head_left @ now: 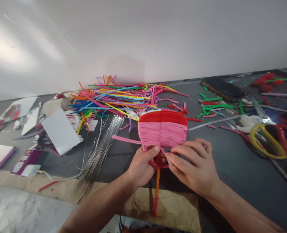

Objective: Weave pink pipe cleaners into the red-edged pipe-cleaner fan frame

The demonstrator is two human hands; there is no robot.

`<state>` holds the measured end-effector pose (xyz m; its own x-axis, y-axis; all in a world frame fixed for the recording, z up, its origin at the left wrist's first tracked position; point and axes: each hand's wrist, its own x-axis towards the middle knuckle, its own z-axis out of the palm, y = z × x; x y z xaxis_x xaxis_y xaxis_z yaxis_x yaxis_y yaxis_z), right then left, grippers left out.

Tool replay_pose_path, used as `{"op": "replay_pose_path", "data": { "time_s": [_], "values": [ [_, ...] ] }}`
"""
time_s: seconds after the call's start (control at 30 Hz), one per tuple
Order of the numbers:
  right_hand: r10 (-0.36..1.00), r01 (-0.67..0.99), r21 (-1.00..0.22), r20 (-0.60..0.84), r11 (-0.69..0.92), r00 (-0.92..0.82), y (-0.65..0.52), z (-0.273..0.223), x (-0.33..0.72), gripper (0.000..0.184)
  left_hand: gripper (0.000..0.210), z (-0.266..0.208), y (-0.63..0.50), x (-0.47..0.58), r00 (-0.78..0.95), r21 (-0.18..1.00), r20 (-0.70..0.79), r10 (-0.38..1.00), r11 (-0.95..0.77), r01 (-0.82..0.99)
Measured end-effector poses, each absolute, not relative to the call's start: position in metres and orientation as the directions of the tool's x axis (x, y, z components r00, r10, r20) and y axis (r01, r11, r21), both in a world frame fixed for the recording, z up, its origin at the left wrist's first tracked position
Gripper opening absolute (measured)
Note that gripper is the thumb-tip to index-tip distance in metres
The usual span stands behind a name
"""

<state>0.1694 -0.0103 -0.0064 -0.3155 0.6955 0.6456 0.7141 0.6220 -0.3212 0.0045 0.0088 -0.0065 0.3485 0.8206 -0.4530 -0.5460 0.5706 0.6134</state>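
Observation:
A pipe-cleaner piece (162,129) with a red band above rows of pink stands upright between my hands, over the table's front edge. Its stem (157,184), wrapped in orange with a pink-red end, hangs below. My left hand (143,165) is closed on the piece where the stem meets the pink part, thumb in front. The fingers of my right hand (194,166) pinch a pink pipe cleaner (163,151) at the lower right of the pink rows. A loose pink pipe-cleaner end (126,140) sticks out to the left.
Behind lies a heap of coloured pipe cleaners (119,97). Thin wires (102,142) are bundled left of my hands. To the right are scissors with yellow and red handles (267,142), green cuttings (213,105) and a dark phone-like object (223,89). White cards (61,132) lie at left.

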Motion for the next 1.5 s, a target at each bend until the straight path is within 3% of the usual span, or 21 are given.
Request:
{"op": "replay_pose_path", "data": {
  "time_s": [0.07, 0.13, 0.2, 0.27, 0.37, 0.6, 0.83, 1.1, 1.27, 1.4, 1.5],
  "values": [
    [0.723, 0.644, -0.454, 0.651, 0.615, -0.232, -0.011, -0.007, 0.169, 0.026, 0.014, -0.006, 0.01, 0.005, 0.316, 0.643, -0.461, 0.829, 0.558, -0.525],
    [0.83, 0.527, -0.698, 0.557, 0.485, -0.027, -0.01, -0.006, 0.169, 0.023, 0.017, -0.006, 0.01, 0.005, 0.274, 0.673, -0.461, 0.844, 0.534, -0.512],
    [0.957, 0.326, -0.918, 0.272, 0.226, 0.101, -0.008, -0.005, 0.169, 0.015, 0.018, -0.006, 0.011, 0.005, 0.242, 0.684, -0.458, 0.856, 0.513, -0.519],
    [0.999, 0.131, -0.991, -0.03, -0.032, 0.012, -0.006, -0.004, 0.167, 0.019, 0.016, -0.007, 0.01, 0.006, 0.234, 0.682, -0.457, 0.858, 0.507, -0.528],
    [0.962, -0.016, -0.975, -0.217, -0.223, -0.168, -0.004, -0.003, 0.162, 0.03, 0.015, -0.008, 0.01, 0.006, 0.249, 0.679, -0.452, 0.856, 0.512, -0.526],
    [0.965, -0.155, -0.955, -0.237, -0.252, -0.112, -0.005, -0.007, 0.159, 0.029, 0.015, -0.009, 0.011, 0.007, 0.305, 0.686, -0.467, 0.83, 0.557, -0.468],
    [0.957, -0.095, -0.956, -0.264, -0.276, -0.123, -0.006, -0.005, 0.161, 0.021, 0.018, -0.006, 0.011, 0.007, 0.297, 0.65, -0.526, 0.797, 0.602, -0.464],
    [0.952, -0.078, -0.957, -0.264, -0.279, -0.156, -0.007, -0.004, 0.162, 0.025, 0.02, -0.008, 0.011, 0.006, 0.255, 0.687, -0.525, 0.812, 0.581, -0.437],
    [0.954, -0.134, -0.95, -0.262, -0.281, -0.143, -0.006, -0.01, 0.167, 0.029, 0.016, -0.007, 0.012, 0.002, 0.379, 0.711, -0.43, 0.819, 0.566, -0.417],
    [0.946, -0.212, -0.927, -0.276, -0.308, -0.169, -0.006, -0.014, 0.171, 0.027, 0.025, -0.007, 0.018, -0.009, 0.483, 0.646, -0.489, 0.727, 0.673, -0.359],
    [0.938, -0.142, -0.942, -0.27, -0.304, -0.219, -0.006, -0.012, 0.172, 0.03, 0.026, -0.008, 0.021, -0.015, 0.518, 0.627, -0.51, 0.686, 0.709, -0.322]
  ]
}}
